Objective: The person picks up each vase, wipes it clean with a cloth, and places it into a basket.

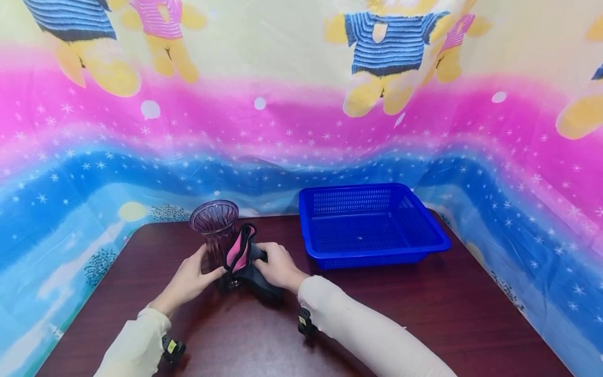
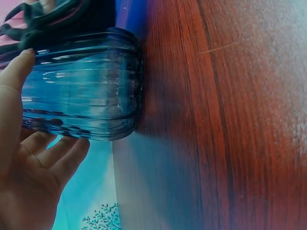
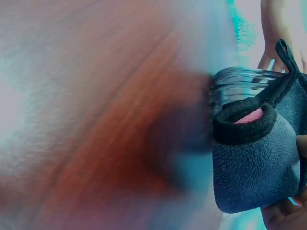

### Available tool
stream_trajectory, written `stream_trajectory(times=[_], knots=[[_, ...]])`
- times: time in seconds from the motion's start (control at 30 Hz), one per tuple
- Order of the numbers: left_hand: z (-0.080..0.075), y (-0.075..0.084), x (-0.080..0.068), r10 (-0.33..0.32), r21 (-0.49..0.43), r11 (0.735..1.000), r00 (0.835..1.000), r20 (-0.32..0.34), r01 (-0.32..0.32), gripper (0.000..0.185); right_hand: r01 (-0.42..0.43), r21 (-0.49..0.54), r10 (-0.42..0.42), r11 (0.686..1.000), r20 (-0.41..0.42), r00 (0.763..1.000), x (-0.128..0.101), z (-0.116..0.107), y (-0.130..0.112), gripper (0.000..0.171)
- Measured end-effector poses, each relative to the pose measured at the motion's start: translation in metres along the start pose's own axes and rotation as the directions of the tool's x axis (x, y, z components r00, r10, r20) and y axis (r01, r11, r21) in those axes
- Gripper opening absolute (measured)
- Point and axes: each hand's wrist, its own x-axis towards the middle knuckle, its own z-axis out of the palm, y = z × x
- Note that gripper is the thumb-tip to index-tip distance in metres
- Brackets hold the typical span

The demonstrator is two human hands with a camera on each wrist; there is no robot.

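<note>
A ribbed, see-through purple glass vase (image 1: pixel 214 220) with a flared mouth stands at the left of the table. My left hand (image 1: pixel 188 277) grips its side, the thumb on the near face and the other fingers round the far side, as the left wrist view shows of the glass (image 2: pixel 81 86). My right hand (image 1: pixel 278 267) holds a bunched cloth (image 1: pixel 264 285), grey on one side and pink on the other with black edging, up against the vase's right side. In the right wrist view the folded cloth (image 3: pixel 254 167) covers part of the glass, and a loop sticks up from its edge.
A blue plastic basket (image 1: pixel 377 255) with perforated walls stands at the back right of the dark red wooden table (image 1: pixel 377 309). A printed curtain (image 1: pixel 282 131) with bears and snowflakes hangs close behind the table and along both sides.
</note>
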Motion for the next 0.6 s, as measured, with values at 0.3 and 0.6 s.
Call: stream_trajectory(times=[0.3,0.6], knots=[[0.003,-0.003,0.001,0.037,-0.026,0.999,0.999,-0.035,-0.038,0.073,0.059,0.054,-0.056,0.997,-0.053,0.997,0.007,-0.014,-0.020,0.023],[0.001,-0.003,0.000,0.041,-0.042,0.998,0.999,-0.023,-0.042,0.071,0.076,0.116,-0.068,0.990,-0.070,0.995,0.010,-0.021,-0.031,0.021]])
